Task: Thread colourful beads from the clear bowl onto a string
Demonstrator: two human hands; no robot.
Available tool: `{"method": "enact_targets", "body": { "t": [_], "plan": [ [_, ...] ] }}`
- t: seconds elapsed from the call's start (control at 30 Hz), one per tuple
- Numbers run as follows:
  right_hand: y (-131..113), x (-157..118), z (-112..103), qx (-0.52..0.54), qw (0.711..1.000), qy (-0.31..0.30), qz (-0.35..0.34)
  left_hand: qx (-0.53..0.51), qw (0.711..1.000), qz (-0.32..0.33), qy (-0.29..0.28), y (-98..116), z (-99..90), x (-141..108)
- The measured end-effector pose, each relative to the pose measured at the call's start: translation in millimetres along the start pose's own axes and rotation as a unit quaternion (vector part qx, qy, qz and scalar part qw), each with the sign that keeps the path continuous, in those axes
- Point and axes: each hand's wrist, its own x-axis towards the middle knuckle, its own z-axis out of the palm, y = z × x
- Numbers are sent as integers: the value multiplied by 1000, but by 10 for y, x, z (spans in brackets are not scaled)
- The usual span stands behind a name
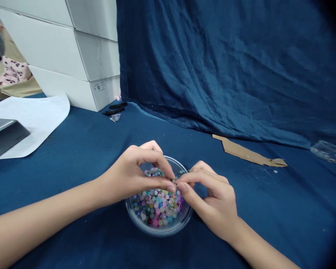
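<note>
Two hands meet over a clear bowl (158, 232) of mixed beads (160, 209), near middle of the blue cloth (86, 149). I see the left hand (130, 172) pinching what looks like a small dark bead (170, 179), thumb and index; right hand (220, 198) has thumb and index tips nearly together beside it, contents unclear. Beads look light, hard, slippery: I'd grip their sides. Bowl seems light; rim's the hold.

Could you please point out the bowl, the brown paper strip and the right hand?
Bowl (160, 232): head view, near rim.
Brown paper strip (242, 151): head view, middle.
Right hand (218, 200): head view, back.
</note>
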Motion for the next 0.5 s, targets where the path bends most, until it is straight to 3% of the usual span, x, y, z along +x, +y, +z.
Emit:
{"method": "enact_targets", "body": {
  "t": [0.5],
  "plan": [
    [26, 10, 18, -14, 999, -34, 0, 9, 997, 77, -26, -67, -3, 17]
  ]
}}
